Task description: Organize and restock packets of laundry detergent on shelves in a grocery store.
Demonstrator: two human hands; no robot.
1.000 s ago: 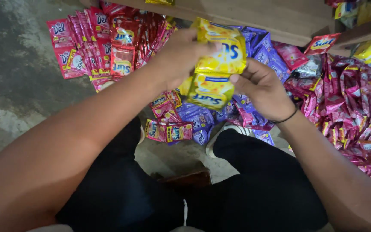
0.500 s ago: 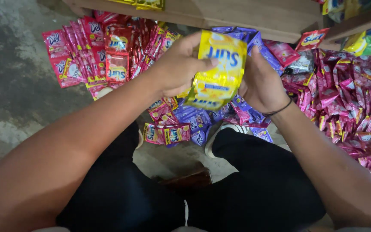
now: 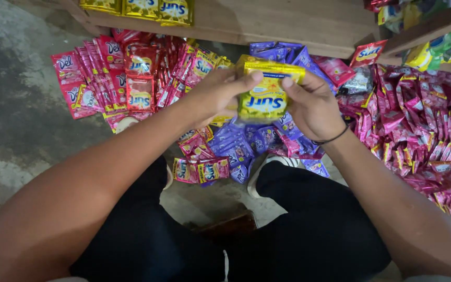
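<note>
Your left hand [image 3: 217,94] and right hand [image 3: 311,107] both hold a yellow sachet stack [image 3: 267,91] over purple sachets [image 3: 241,146] on the floor [image 3: 22,130], red sachets [image 3: 131,78] left.

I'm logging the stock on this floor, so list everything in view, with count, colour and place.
yellow sachets: one stack, yellow, held in both hands
red sachets: many, red, floor at left
purple sachets: many, purple, floor under the hands
pink sachets: many, pink, floor at right
shelf: one, wooden, top, with yellow packs at its left end
floor: grey concrete, left
left hand: grips the stack's left side
right hand: grips its right side; black band on the wrist
</note>
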